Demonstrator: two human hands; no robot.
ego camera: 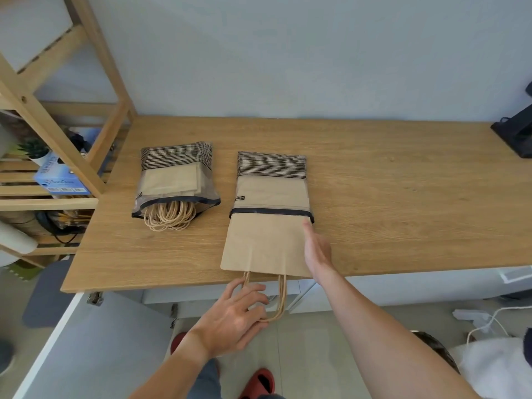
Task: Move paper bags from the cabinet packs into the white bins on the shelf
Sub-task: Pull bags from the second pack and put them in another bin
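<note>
Two clear plastic packs of brown paper bags lie on the wooden cabinet top (374,197). From the mouth of the left pack (175,180) spill several looped rope handles. A flat paper bag (264,246) sticks halfway out of the right pack (272,185), its rope handles hanging over the front edge. My left hand (239,318) grips those handles below the edge. With fingers straight, my right hand (316,249) lies along the bag's right side, its fingertips at the pack's mouth. No white bin is in view.
A wooden shelf unit (95,116) stands at the left with a blue box (60,180) and a small plant (36,151) on its slats. An open white cabinet door (86,341) hangs below left. A black object (515,131) sits at the far right.
</note>
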